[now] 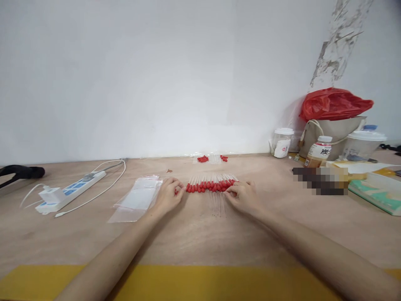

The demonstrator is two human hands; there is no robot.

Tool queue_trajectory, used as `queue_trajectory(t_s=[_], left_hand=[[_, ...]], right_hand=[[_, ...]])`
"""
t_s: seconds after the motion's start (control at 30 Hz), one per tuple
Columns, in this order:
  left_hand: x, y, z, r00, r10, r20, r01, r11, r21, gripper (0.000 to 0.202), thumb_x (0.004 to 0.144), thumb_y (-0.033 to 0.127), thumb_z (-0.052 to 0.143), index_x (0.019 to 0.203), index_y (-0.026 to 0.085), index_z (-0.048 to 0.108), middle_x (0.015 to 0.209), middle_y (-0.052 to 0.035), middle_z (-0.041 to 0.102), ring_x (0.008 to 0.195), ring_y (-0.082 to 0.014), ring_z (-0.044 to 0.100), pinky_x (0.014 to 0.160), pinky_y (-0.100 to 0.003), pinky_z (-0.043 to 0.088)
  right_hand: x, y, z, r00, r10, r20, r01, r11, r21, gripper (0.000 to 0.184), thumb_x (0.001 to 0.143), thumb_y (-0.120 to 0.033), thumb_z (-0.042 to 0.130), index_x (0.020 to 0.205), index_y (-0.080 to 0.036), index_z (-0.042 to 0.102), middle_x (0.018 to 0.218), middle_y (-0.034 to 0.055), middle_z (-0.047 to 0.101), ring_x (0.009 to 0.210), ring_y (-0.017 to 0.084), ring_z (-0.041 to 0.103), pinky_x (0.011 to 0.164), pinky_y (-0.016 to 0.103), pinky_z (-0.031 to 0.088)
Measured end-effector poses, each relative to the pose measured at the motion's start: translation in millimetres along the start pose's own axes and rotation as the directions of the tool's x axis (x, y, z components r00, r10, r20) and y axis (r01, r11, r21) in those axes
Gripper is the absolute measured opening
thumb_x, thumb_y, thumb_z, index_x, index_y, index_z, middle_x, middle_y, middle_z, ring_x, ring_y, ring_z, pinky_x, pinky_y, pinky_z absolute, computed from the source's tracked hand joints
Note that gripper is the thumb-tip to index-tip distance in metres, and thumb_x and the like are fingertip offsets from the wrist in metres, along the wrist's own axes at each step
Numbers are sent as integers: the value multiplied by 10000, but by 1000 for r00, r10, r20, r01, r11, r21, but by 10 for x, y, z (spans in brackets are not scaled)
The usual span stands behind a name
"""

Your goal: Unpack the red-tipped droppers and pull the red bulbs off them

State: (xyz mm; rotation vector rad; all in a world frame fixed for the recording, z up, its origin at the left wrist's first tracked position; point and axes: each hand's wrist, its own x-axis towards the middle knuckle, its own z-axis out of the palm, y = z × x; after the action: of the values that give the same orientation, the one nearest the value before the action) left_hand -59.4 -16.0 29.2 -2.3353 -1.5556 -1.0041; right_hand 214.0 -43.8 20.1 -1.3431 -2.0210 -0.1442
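A row of small red pieces on thin pale sticks lies on the wooden table, the sticks pointing to the wall. Several thin, dark wire-like pins stretch from the row toward me. At the row's left end, my left hand has its fingers closed around a small red piece. My right hand rests at the right end, thumb and fingertips pinched together near the pins; whatever is between them is too small to make out. Farther back, more red pieces lie in clear plastic by the wall.
Clear zip bags lie left of my left hand. A white power strip with cables is farther left. To the right are a lidded cup, a bottle, a red plastic bag and a green-and-white box.
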Motion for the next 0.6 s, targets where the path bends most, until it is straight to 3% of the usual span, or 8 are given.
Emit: queue_trajectory(t_s=[0.1, 0.3, 0.47, 0.6], left_hand=[[157, 196, 153, 996, 29, 85, -29, 1000, 0, 197, 765, 351, 493, 734, 190, 602, 826, -43, 551, 843, -190, 504, 779, -308, 385], [386, 277, 496, 965, -169, 199, 172, 985, 0, 267, 728, 427, 525, 702, 179, 619, 828, -74, 562, 896, -225, 501, 790, -325, 386], [408, 252, 612, 961, -224, 159, 227, 974, 1, 254, 727, 390, 522, 652, 167, 620, 856, -94, 572, 900, -243, 503, 784, -345, 386], [346, 260, 533, 966, -244, 79, 246, 969, -12, 235, 766, 346, 484, 705, 165, 621, 884, -87, 578, 935, -233, 491, 815, -352, 376]], right_hand=[[-79, 87, 53, 998, 46, -31, -45, 998, 40, 233, 785, -285, 476, 637, -216, 642, 601, -20, 590, 640, 114, 512, 689, 285, 216], [-161, 74, 129, 995, -44, -93, 51, 996, 68, 213, 784, -268, 485, 644, -212, 636, 580, -18, 570, 631, 110, 500, 697, 282, 229], [-166, 44, 125, 987, -105, -124, 113, 992, 59, 212, 780, -262, 496, 629, -203, 633, 565, -9, 566, 611, 109, 493, 705, 289, 245], [-171, 62, 134, 984, -99, -150, 109, 992, 63, 208, 779, -265, 499, 637, -202, 636, 574, -4, 559, 615, 117, 499, 707, 302, 274]])
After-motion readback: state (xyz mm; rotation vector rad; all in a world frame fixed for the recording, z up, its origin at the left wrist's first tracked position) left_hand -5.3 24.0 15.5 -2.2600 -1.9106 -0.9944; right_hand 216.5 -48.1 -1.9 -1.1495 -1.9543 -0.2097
